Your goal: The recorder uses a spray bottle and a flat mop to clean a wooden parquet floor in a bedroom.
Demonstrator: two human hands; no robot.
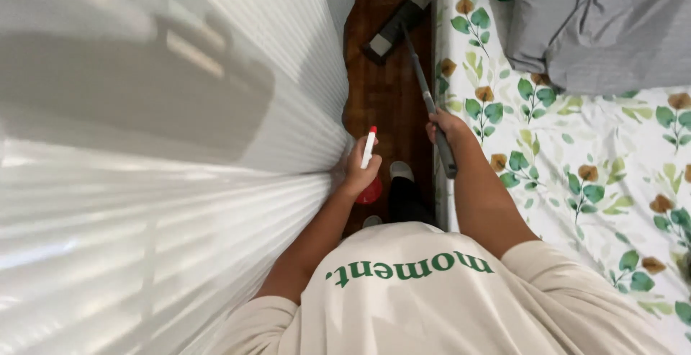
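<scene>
My left hand [358, 171] grips a spray bottle [369, 160] with a white trigger head, a red tip and a red body, held low in front of me. My right hand [445, 128] is closed round the grey handle of a flat mop [425, 88]. The handle slants forward to the mop's flat grey head [396, 24], which rests on the dark wooden floor [385, 88] ahead. I stand in a narrow strip of floor, and one foot in a white sock [402, 171] shows below my hands.
A white pleated curtain [180, 168] fills the left side, right against my left arm. On the right is a bed [576, 175] with a leaf-patterned sheet and a grey pillow [597, 24] at its far end. The floor strip between them is narrow.
</scene>
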